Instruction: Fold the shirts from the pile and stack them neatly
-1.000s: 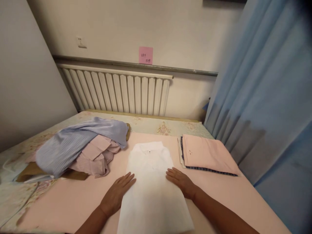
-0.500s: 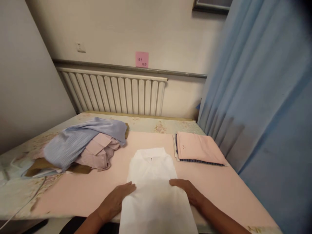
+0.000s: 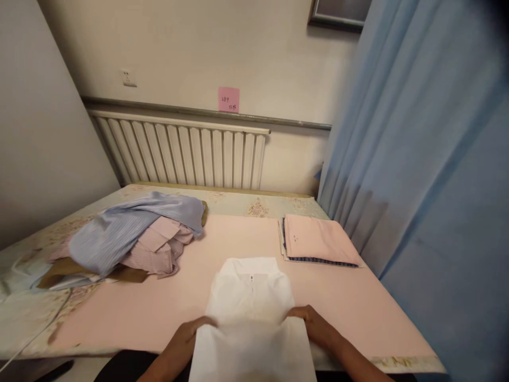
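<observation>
A loose heap of shirts (image 3: 131,239) lies at the middle left of the frame, a blue striped one draped over pink ones, at least two in all. At the middle right sits one neat stack of folded clothes (image 3: 318,241), pink on top with a dark checked edge beneath. Both rest on the pink sheet (image 3: 159,302) covering the table, and nothing lies between them and the white shirt (image 3: 252,313) at the bottom centre. One white shirt, collar pointing away, its lower part raised toward the camera. The left hand (image 3: 191,334) and right hand (image 3: 314,323) each pinch a side edge of it, fingers curled around the cloth, though the thumbs seem hidden under the fabric.
</observation>
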The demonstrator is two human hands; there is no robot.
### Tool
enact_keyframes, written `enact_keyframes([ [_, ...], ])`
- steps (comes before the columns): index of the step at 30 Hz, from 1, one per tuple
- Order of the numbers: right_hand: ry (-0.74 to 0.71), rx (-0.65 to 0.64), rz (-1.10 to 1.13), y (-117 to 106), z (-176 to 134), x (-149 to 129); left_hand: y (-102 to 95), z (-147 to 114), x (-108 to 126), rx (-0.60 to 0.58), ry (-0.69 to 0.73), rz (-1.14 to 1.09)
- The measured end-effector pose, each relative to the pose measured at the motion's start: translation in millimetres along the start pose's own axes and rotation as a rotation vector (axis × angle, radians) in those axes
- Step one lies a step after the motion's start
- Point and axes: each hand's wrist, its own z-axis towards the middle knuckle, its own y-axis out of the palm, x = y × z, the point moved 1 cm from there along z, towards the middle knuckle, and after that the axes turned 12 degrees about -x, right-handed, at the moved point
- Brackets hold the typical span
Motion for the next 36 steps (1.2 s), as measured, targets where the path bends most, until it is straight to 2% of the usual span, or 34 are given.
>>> enact_keyframes([
  [2,0.105,0.071,0.149,-8,20,4,-12.9,19,12,0.044,-0.137,-0.167],
  [3,0.168,0.151,0.233,-12,31,8,-18.6,31,15,0.034,-0.228,-0.196],
  [4,0.208,0.192,0.268,-15,42,11,-23.8,43,15,0.087,-0.372,-0.238],
  [5,0.233,0.223,0.287,-18,52,15,-27.7,53,14,0.116,-0.442,-0.243],
  [8,0.275,0.285,0.269,-21,70,26,-30.8,75,9,0.137,-0.539,-0.249],
  [12,0.277,0.351,0.198,-18,67,34,-25.5,73,7,0.163,-0.509,-0.235],
  [16,0.249,0.413,0.099,-17,61,25,-22.8,62,4,0.174,-0.448,-0.214],
  [20,0.169,0.564,-0.061,-15,53,8,-20.1,60,-2,0.202,-0.373,-0.162],
  [22,0.11,0.654,-0.193,-7,42,8,-17.1,60,-6,0.22,-0.343,-0.121],
  [25,0.104,0.768,-0.382,11,25,28,-12.3,63,-9,0.242,-0.336,-0.045],
  [29,0.24,0.861,-0.451,27,12,60,-9.5,69,-12,0.25,-0.37,0.063],
  [36,0.241,0.925,-0.479,28,15,67,-7.8,69,-12,0.244,-0.395,0.199],
])
